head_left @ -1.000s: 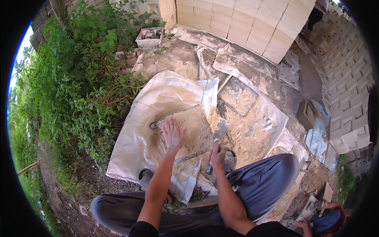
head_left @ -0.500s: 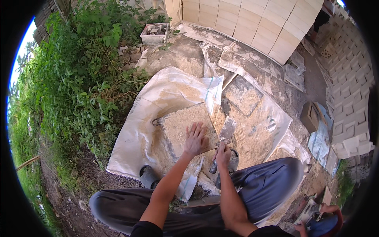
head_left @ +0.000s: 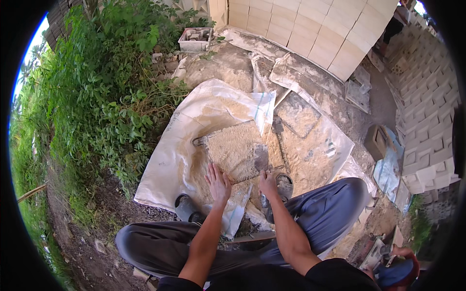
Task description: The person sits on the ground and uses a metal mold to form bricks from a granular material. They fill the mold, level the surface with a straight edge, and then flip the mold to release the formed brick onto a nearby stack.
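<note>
A square flat mold (head_left: 228, 150), filled level with tan sandy powder, lies on a white woven sack (head_left: 160, 167). A metal loop handle (head_left: 198, 141) sticks out at its left side. My left hand (head_left: 218, 186) is open, fingers stretched, at the mold's near left edge. Whether it touches the rim I cannot tell. My right hand (head_left: 267, 184) is closed round the handle of a trowel (head_left: 260, 156). The trowel's grey rectangular blade lies over the right part of the powder.
More powder (head_left: 308, 155) covers the sack to the right, around a second square outline (head_left: 298, 116). Pale tiles (head_left: 315, 29) are stacked behind. A white bin (head_left: 195, 40) stands by leafy plants (head_left: 111, 82). Another person's hands (head_left: 400, 252) work at the lower right.
My left hand has slid off the powder's surface toward me and left, to the mold's near edge. My right hand has brought the trowel blade left, over the mold.
</note>
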`<action>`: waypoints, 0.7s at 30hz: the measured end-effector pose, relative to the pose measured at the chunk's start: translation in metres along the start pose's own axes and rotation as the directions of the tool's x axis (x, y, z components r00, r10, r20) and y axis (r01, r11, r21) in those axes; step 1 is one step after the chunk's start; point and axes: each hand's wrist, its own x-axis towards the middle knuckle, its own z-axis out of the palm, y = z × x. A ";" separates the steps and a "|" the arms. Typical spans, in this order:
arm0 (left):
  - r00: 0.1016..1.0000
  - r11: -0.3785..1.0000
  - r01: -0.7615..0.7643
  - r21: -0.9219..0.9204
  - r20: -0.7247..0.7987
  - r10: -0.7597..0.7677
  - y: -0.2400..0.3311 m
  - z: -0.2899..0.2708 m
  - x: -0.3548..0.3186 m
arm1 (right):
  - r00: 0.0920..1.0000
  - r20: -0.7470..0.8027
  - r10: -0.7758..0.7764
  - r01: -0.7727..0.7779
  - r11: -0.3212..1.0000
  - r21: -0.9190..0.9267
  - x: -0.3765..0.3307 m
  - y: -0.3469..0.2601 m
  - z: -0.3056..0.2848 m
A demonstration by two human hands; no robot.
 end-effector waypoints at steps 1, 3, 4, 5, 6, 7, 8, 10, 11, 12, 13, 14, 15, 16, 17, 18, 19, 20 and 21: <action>1.000 0.998 0.022 -0.051 -0.011 -0.022 -0.001 0.001 0.001 | 0.999 0.025 -0.020 0.021 0.998 -0.057 -0.002 0.000 0.005; 0.997 0.982 0.037 -0.185 -0.063 -0.050 0.007 0.003 0.009 | 0.994 0.022 -0.105 0.107 0.975 -0.195 0.012 0.017 0.008; 0.993 0.963 0.032 -0.268 -0.100 -0.060 0.014 0.006 0.014 | 0.986 -0.009 -0.169 0.159 0.947 -0.279 0.027 0.030 0.007; 0.984 0.944 0.054 -0.326 -0.145 -0.107 0.005 0.005 0.014 | 0.993 0.041 -0.112 0.119 0.953 -0.278 0.015 0.013 0.016; 0.981 0.937 0.095 -0.335 -0.128 -0.145 0.002 0.007 0.015 | 0.995 0.080 -0.056 0.077 0.955 -0.288 0.006 -0.003 0.017; 0.978 0.928 0.132 -0.348 -0.108 -0.179 0.001 0.009 0.016 | 0.997 0.067 -0.046 0.060 0.970 -0.234 0.002 -0.008 0.014; 0.973 0.921 0.172 -0.350 -0.084 -0.214 -0.003 0.008 0.015 | 0.998 0.059 -0.026 0.036 0.984 -0.173 -0.002 -0.007 0.014; 0.976 0.920 0.163 -0.355 -0.077 -0.202 -0.008 0.008 0.015 | 0.998 0.049 -0.047 0.054 0.985 -0.163 -0.003 -0.001 0.015; 0.979 0.921 0.156 -0.357 -0.065 -0.191 -0.009 0.009 0.013 | 0.996 0.039 -0.084 0.090 0.974 -0.209 -0.002 0.007 0.014; 0.977 0.904 0.153 -0.399 -0.074 -0.198 -0.004 0.009 0.015 | 0.991 0.021 -0.130 0.131 0.959 -0.251 0.005 0.020 0.009; 0.975 0.885 0.149 -0.441 -0.082 -0.205 0.000 0.009 0.016 | 0.983 -0.010 -0.182 0.171 0.939 -0.297 0.013 0.036 0.010; 0.974 0.863 0.138 -0.485 -0.090 -0.206 0.006 0.010 0.017 | 0.970 -0.045 -0.237 0.207 0.915 -0.347 0.026 0.055 0.009; 0.965 0.858 0.182 -0.481 -0.081 -0.250 -0.005 0.009 0.016 | 0.989 -0.019 -0.145 0.133 0.948 -0.289 0.011 0.034 0.022; 0.954 0.850 0.225 -0.477 -0.072 -0.292 -0.015 0.009 0.013 | 0.999 0.010 -0.051 0.052 0.971 -0.235 -0.004 0.014 0.038; 0.947 0.834 0.252 -0.491 -0.052 -0.317 -0.012 0.012 0.013 | 0.999 0.020 -0.047 0.051 0.961 -0.270 -0.010 0.004 0.045; 0.945 0.814 0.258 -0.521 -0.041 -0.326 -0.009 0.012 0.014 | 0.999 0.029 -0.042 0.049 0.953 -0.299 -0.013 -0.002 0.053; 0.942 0.792 0.264 -0.550 -0.028 -0.333 -0.007 0.011 0.013 | 0.999 0.036 -0.036 0.045 0.944 -0.328 -0.015 -0.006 0.062; 0.942 0.773 0.265 -0.576 -0.015 -0.334 -0.003 0.010 0.014 | 0.982 0.065 -0.177 0.188 0.886 -0.424 -0.014 -0.002 0.071; 0.945 0.760 0.247 -0.601 -0.024 -0.325 -0.004 0.012 0.016 | 0.944 0.107 -0.313 0.322 0.799 -0.508 -0.012 0.005 0.082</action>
